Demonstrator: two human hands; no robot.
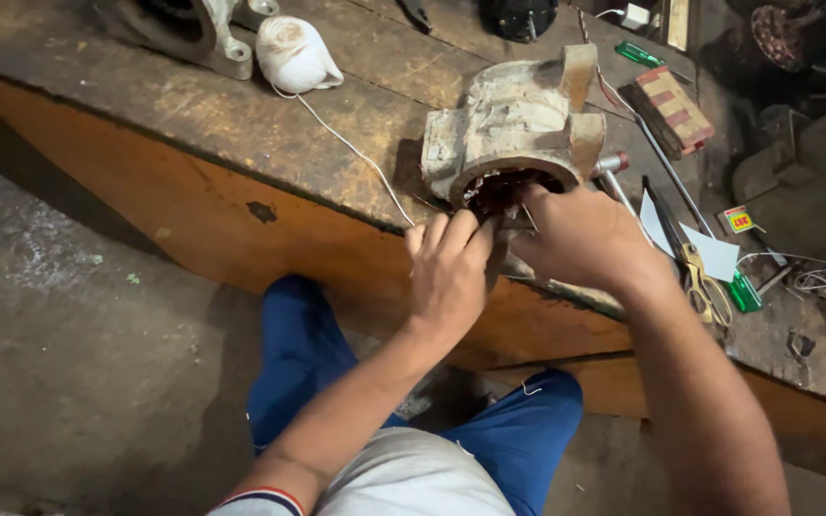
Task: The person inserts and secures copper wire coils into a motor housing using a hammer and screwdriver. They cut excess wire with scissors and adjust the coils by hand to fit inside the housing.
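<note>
Hands at grimy whitish cast-metal motor housing mouth | my left hand fingers curled, pinching windings | right hand closed, grip hidden, can't tell | I'd keep string taut.

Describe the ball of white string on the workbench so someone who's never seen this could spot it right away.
Start at the long wooden workbench and look to its far left part. Left of the grimy motor housing the hands work on lies the ball of string. It is the only round white bundle, with a thin white strand trailing toward the hands.

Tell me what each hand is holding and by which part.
Both the left hand and right hand press at the open front rim of the motor housing; whether either pinches the windings cannot be told.
</note>
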